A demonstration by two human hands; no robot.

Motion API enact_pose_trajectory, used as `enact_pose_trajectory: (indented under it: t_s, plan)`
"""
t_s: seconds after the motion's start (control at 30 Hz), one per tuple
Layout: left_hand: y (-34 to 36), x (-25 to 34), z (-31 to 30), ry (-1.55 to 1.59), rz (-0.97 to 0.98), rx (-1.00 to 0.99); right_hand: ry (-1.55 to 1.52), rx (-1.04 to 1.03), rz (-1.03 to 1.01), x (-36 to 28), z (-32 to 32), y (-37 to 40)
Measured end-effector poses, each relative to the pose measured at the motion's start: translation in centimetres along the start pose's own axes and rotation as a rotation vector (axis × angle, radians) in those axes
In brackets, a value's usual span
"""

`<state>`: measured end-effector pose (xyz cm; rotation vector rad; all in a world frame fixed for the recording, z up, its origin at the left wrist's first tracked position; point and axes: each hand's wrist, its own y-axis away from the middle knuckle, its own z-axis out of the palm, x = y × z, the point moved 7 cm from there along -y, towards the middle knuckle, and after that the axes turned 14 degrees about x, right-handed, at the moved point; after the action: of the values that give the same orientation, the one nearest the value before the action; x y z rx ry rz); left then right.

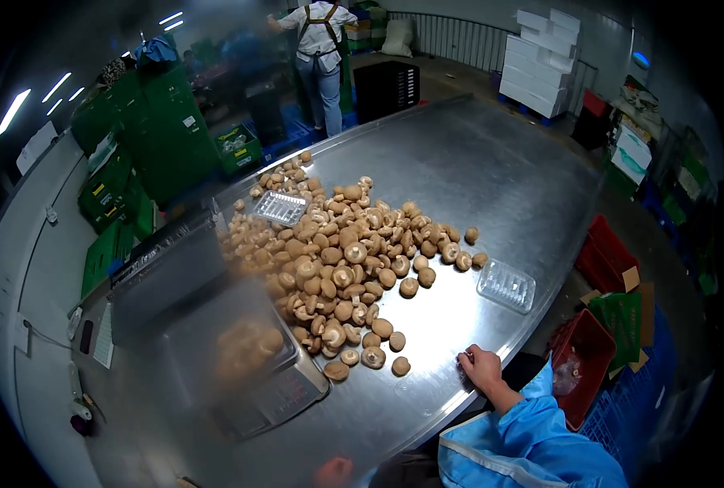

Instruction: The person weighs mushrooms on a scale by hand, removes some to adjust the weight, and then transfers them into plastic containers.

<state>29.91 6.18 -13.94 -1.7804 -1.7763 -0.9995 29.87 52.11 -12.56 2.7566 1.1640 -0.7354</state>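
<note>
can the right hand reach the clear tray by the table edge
Probably yes: only bare metal tabletop lies between the right hand and the clear plastic tray, with the mushrooms off to one side.

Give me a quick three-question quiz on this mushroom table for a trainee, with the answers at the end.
1. True or false: one clear tray lies on the mushrooms.
2. Which is nearer the other tray?
a) left hand
b) right hand
3. Fill in: the boxes stacked at the back are ____.
Key: 1 true; 2 b; 3 white.
</note>
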Motion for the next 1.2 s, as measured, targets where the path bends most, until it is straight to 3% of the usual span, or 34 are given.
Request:
enact_pose_trajectory:
  t_s: [0.57, 0.77, 1.2]
  plan:
    - [0.5, 0.1, -0.4, 0.016, -0.104, 0.045, -0.224, 0.043, 0.171, -0.1, 1.2, 0.4]
    - [0.7, -2.3, 0.8, 0.033, -0.154, 0.004, -0.209, 0.038, 0.155, -0.1, 1.3, 0.4]
    - [0.5, -0.2, 0.0, -0.033, -0.156, 0.007, -0.175, 0.04, 0.113, -0.5, 1.3, 0.5]
